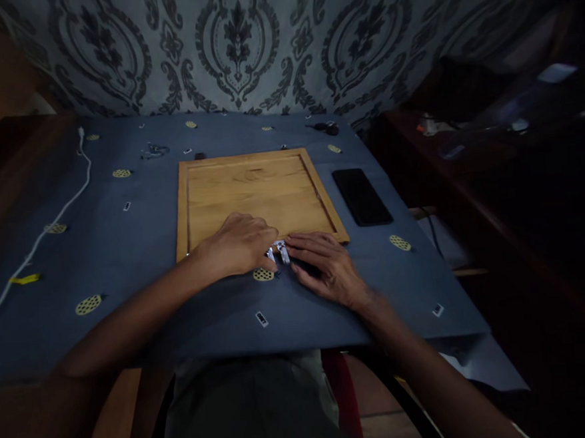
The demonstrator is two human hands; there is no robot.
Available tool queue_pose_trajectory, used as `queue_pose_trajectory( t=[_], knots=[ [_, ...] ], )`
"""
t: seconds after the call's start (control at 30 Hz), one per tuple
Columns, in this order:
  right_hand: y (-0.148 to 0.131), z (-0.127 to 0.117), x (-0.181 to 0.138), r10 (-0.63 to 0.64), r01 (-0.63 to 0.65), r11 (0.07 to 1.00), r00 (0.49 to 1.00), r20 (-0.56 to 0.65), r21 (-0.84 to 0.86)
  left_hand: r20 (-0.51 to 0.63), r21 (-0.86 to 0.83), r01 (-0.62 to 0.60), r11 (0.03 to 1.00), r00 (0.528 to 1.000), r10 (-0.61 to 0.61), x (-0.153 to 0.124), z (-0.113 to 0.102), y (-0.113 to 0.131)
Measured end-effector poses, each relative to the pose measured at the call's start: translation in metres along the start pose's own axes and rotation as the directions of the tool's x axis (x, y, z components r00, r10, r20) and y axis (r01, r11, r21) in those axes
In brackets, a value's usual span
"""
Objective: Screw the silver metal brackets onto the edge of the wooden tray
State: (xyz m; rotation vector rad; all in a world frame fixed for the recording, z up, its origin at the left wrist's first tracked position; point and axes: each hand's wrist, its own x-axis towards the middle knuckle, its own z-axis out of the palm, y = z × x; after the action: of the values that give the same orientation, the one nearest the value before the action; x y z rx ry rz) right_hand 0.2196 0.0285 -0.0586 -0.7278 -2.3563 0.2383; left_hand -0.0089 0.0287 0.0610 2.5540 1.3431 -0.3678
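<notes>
A framed wooden panel [250, 188] lies on the blue cloth, its near edge towards me. At the middle of that edge is a small shiny metal piece [281, 252], hinge-like in look, though its exact kind is unclear. My left hand [239, 243] reaches over the edge with fingers curled closed round the left side of the metal piece, hiding part of it. From the right, my right hand [328, 266] rests with its fingers stretched along the panel's edge, their tips touching or very near the metal piece. Its thumb is lower, apart from the fingers.
A black phone [362, 197] lies right of the panel. Dark-handled scissors [327, 128] and a small tangled cable [154, 150] lie behind it. A white cord [64, 209] with a yellow tag [25, 280] runs along the left. A patterned curtain [237, 42] hangs behind the table.
</notes>
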Motion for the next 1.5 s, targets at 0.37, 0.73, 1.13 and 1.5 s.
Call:
queue_pose_trajectory(
  t=[0.37, 0.73, 1.13, 1.5],
  knots=[
    [-0.002, -0.001, 0.001, -0.009, 0.009, 1.0, 1.0, -0.002, -0.014, 0.024, 0.011, 0.006, 1.0, 1.0, -0.007, 0.001, -0.003, -0.003],
    [-0.001, -0.002, 0.001, -0.002, 0.002, 1.0, 1.0, 0.019, 0.001, -0.686, -0.329, -0.22, 0.918, 0.724, -0.073, -0.011, -0.025, -0.024],
    [0.002, -0.001, -0.002, 0.011, -0.01, 1.0, 1.0, 0.022, -0.026, -0.787, -0.354, -0.425, 0.833, 0.616, -0.021, 0.016, -0.022, 0.014],
    [0.001, -0.002, -0.001, -0.016, 0.016, 1.0, 1.0, 0.0, -0.008, -0.763, -0.369, -0.434, 0.822, 0.646, -0.001, 0.022, -0.015, 0.013]
  ],
)
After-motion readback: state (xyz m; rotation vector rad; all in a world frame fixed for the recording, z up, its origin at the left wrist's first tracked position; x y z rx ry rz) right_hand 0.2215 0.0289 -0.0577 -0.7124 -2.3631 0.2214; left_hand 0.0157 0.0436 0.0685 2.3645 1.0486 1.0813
